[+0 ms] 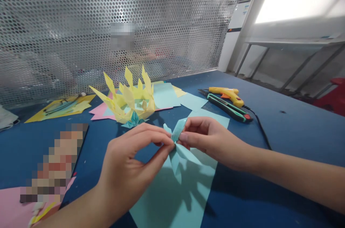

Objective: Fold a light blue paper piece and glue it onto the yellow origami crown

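A light-blue folded paper flower [176,161] with several pointed petals is held between both hands, above a light-blue paper sheet [167,199]. My left hand [134,152] pinches it near the centre with thumb and fingertips. On the other side, my right hand [210,136] grips one upright, curled petal between thumb and fingers. Just behind the hands stands a yellow folded paper crown [129,96] with tall pointed spikes. A darker blue paper flower [134,120] sits at the crown's front.
A yellow glue gun [229,94] and a black-green utility knife [229,107] lie at the right, with a black cord running forward. Coloured paper sheets [168,95] lie behind the crown. A blurred flat object [56,163] and pink paper [10,199] are at left. Perforated metal [81,23] borders the back.
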The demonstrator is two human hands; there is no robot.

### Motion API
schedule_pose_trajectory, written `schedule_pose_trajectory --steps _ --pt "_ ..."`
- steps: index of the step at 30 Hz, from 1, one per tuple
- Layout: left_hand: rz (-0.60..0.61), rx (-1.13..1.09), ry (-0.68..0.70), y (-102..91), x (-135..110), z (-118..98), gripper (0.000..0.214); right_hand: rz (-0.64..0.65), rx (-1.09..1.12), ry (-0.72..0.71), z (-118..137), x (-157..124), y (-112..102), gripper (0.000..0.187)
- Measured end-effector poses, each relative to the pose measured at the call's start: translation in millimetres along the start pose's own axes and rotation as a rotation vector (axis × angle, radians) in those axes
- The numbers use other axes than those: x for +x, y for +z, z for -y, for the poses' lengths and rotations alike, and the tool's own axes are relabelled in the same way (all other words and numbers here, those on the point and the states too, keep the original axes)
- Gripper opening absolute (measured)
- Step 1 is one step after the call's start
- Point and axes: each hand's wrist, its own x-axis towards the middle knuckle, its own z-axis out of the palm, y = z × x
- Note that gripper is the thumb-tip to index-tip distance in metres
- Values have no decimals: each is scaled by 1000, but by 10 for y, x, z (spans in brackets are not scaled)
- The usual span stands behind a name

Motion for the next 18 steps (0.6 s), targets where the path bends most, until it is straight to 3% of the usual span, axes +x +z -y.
schedule_pose_trajectory --steps 6,13,18 --pt "-33 -137 -131 8 -20 17 13 -5 -21 -7 -24 -9 0 22" --pt "-79 -330 -392 29 15 -27 23 -9 -76 -31 -31 -16 7 22" --pt "-1 -406 -469 26 46 -52 17 11 -86 -78 -43 -25 10 16"
